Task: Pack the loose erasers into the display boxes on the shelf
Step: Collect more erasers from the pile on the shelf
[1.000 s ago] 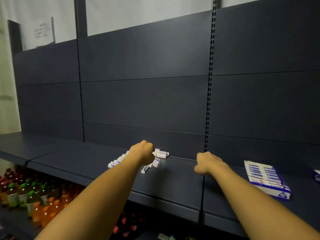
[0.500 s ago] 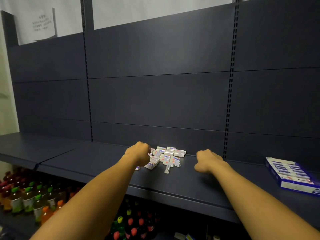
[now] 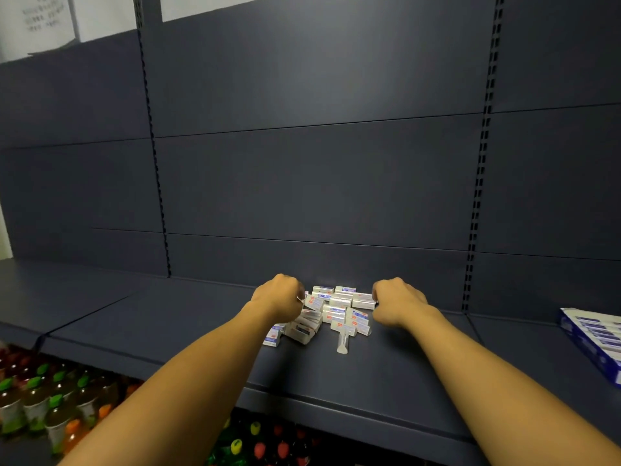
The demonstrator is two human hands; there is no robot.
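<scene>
- pile of loose erasers [image 3: 331, 314] on dark shelf [image 3: 188, 317], near back panel
- left hand [image 3: 280, 297] fingers curled, at pile's left edge; grasp on an eraser: cannot tell
- right hand [image 3: 396, 302] curled at pile's right edge; cannot tell
- blue display box [image 3: 594, 341] far right, well apart

A shop aisle, dark metal gondola shelf [image 3: 201, 331] with slotted uprights [image 3: 477, 196], rows of bottled drinks [image 3: 43, 408] stocked below, boxed stationery [image 3: 594, 341] at its right edge

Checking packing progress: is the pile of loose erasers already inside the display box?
No, the loose erasers lie heaped on the bare shelf between both hands, well apart from the display box at the right edge.
</scene>
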